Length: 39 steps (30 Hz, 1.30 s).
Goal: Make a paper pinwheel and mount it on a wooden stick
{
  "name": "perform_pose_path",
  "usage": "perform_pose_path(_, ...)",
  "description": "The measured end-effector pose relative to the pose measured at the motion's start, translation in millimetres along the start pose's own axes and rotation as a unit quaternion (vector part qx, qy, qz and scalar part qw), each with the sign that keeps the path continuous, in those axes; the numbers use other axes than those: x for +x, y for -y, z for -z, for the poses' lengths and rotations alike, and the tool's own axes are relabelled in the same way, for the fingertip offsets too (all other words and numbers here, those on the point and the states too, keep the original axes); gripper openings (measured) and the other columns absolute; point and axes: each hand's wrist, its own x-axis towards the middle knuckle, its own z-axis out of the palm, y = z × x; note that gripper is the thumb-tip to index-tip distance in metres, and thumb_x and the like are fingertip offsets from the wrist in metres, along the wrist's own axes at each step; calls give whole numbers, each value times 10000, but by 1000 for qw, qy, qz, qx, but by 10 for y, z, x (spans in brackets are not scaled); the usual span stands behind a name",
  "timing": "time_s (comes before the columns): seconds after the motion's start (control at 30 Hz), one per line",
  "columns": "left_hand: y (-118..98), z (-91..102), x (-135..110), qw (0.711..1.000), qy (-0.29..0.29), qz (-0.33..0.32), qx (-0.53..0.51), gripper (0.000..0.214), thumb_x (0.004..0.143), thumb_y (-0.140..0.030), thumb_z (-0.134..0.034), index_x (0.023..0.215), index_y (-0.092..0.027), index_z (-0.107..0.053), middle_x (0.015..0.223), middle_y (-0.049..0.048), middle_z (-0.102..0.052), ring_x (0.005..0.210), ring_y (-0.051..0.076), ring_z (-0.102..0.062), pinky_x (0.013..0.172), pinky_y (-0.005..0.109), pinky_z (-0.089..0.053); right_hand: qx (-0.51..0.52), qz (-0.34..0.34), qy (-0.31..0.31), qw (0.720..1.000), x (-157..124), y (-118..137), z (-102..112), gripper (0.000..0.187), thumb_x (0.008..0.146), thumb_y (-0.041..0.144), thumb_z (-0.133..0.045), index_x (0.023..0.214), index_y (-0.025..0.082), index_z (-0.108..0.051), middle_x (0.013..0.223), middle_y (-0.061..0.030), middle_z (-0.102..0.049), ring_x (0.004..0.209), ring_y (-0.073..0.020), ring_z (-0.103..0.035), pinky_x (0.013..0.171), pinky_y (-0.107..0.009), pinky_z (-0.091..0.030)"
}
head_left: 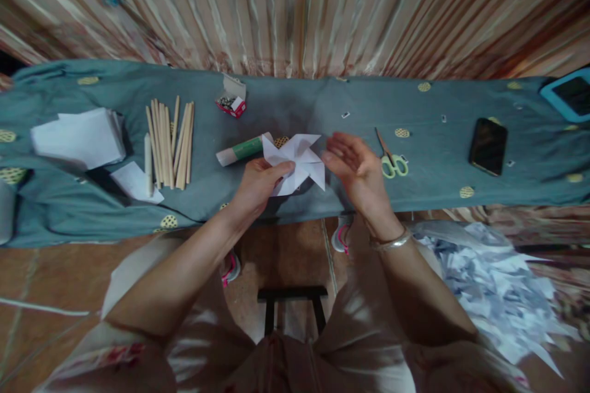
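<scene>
Near tabletop (437, 135) front edge: one paper pinwheel (298, 163), left hand (258, 187) fingers pinched on its left side; right hand (357, 169) fingers open, just beside it. One glue stick (239, 150) behind, label unreadable; one scissors (391, 163) rightward

Both bare forearms reach forward and converge. The left hand (260, 184) is curled, thumb and fingers pinched together. The right hand (357, 169) is held loose, fingers slightly curved, palm facing left.
</scene>
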Motion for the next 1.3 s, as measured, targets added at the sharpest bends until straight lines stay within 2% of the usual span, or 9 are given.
perform_pose_path(0.07,-3,20,4,1000,0,-4,1,230,506,-250,-814,667,-131,-700,616,0,-683,537,105,-568,530,213,-420,78,-59,26,995,18,-21,-51,529,709,486,-792,1128,214,-618,1126,-99,-720,1085,-257,-679,985,-448,-531)
perform_pose_path(0.17,-24,34,2,1000,-8,-3,1,215,495,-247,-813,625,-132,-687,578,-8,-669,506,96,-545,503,205,-396,138,-125,67,980,15,1,-120,542,684,477,-810,1119,224,-609,1013,-62,-747,964,-241,-709,933,-431,-552)
perform_pose_path(0.27,-45,38,-4,1000,-13,-7,5,206,481,-249,-809,604,-138,-687,575,-10,-674,501,99,-544,506,210,-408,163,-163,108,967,0,41,-183,594,645,455,-843,1141,235,-603,955,-40,-757,869,-234,-719,858,-412,-570)
perform_pose_path(0.37,-47,59,-1,999,-15,-14,25,206,483,-265,-808,607,-144,-697,577,-11,-675,505,106,-544,518,220,-420,181,-183,124,958,4,53,-241,624,610,436,-871,1136,234,-604,919,-30,-759,827,-234,-721,802,-393,-573)
perform_pose_path(0.5,-30,110,15,998,-20,-26,54,208,509,-293,-806,624,-146,-715,594,-8,-680,527,116,-553,551,235,-443,198,-186,129,954,40,22,-313,634,559,403,-902,1092,235,-605,809,5,-745,713,-204,-701,709,-351,-563)
perform_pose_path(0.6,-25,136,18,997,-19,-39,67,202,516,-290,-802,631,-144,-724,603,-8,-685,535,119,-557,569,244,-461,203,-181,135,953,60,-16,-372,632,533,403,-910,1058,237,-601,809,10,-745,690,-194,-690,683,-338,-553)
perform_pose_path(0.83,-1,201,65,994,-20,-69,86,226,522,-283,-796,687,-135,-758,663,13,-725,589,145,-605,615,263,-498,162,-146,112,969,71,-64,-489,529,590,356,-831,1044,222,-593,757,15,-717,635,-180,-655,613,-314,-510)
perform_pose_path(1.07,-13,246,115,989,-21,-93,115,256,551,-326,-791,727,-141,-777,684,36,-742,629,183,-640,610,283,-520,87,-129,88,984,65,-44,-563,452,652,341,-743,1058,214,-590,751,13,-712,628,-172,-636,590,-305,-477)
perform_pose_path(1.3,-54,282,115,989,-35,-85,114,234,542,-306,-803,701,-140,-761,669,49,-727,607,177,-623,581,267,-500,110,-138,87,980,81,-2,-628,421,623,333,-761,996,217,-605,771,6,-721,668,-175,-659,623,-311,-511)
